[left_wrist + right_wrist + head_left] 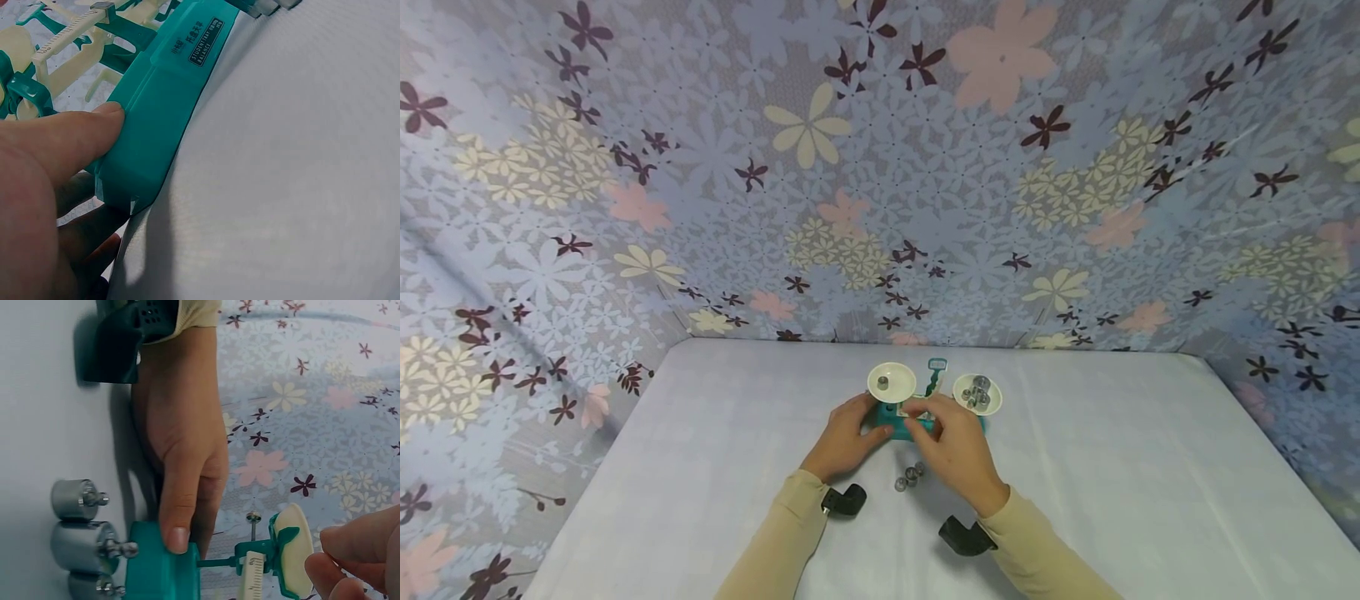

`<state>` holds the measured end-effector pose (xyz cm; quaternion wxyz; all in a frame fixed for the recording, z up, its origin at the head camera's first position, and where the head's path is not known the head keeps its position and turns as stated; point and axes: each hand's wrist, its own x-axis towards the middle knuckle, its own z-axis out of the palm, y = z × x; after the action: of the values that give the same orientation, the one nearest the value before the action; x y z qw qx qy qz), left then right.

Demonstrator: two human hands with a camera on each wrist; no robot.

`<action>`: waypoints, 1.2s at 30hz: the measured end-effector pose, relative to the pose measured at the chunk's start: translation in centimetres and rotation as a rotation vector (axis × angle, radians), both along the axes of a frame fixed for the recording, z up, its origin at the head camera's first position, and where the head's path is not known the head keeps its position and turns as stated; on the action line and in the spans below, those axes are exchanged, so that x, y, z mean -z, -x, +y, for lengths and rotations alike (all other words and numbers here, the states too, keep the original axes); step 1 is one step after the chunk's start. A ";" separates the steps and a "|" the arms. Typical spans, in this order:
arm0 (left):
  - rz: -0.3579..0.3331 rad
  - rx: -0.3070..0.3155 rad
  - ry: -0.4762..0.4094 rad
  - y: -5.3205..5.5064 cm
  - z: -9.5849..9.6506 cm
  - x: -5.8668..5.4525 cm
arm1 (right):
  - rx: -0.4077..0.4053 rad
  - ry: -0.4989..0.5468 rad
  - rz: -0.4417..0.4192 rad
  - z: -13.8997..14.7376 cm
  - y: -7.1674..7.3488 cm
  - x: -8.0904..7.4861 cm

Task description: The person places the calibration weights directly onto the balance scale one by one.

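A teal tray balance (144,131) with a graduated cream beam (72,37) stands on the table. My left hand (848,437) grips the left end of its base, thumb on the front face and fingers behind. My right hand (958,446) hovers over the middle of the balance, thumb and index finger bent with a gap and nothing visible between them. In the right wrist view its fingertips overlap the pan's edge. The left pan (904,382) bears one small metal weight (882,382). Several metal weights (981,383) lie in the right pan (996,402).
Three knobbed metal weights (78,547) lie on their sides on the white table (700,467), in front of the base. A teal plate (937,364) stands up at the balance's middle. Flowered cloth (910,208) hangs behind. Black wrist cameras (966,537) are worn on both sleeves.
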<state>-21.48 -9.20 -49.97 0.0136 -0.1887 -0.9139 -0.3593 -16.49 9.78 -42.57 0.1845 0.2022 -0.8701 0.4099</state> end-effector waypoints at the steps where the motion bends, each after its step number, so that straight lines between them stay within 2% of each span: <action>1: -0.004 -0.003 -0.001 0.0 0.0 0.0 | 0.000 0.000 -0.005 0.1 -0.1 0.1; 8: -0.001 -0.003 0.002 0.0 0.1 0.1 | 0.001 0.011 -0.048 0.8 -0.5 1.0; 16: -0.001 -0.005 0.004 0.1 0.1 0.2 | 0.004 0.015 -0.052 1.5 -0.6 2.1; 26: -0.008 -0.001 0.001 0.0 0.1 0.0 | -0.017 0.064 -0.124 2.2 -1.1 2.9; 36: -0.003 -0.002 -0.007 -0.1 0.1 0.0 | 0.002 0.085 -0.223 2.6 -1.3 3.7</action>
<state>-21.36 -9.11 -49.96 0.0132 -0.1871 -0.9127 -0.3630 -15.15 12.36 -46.32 0.0953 0.1466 -0.8673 0.4661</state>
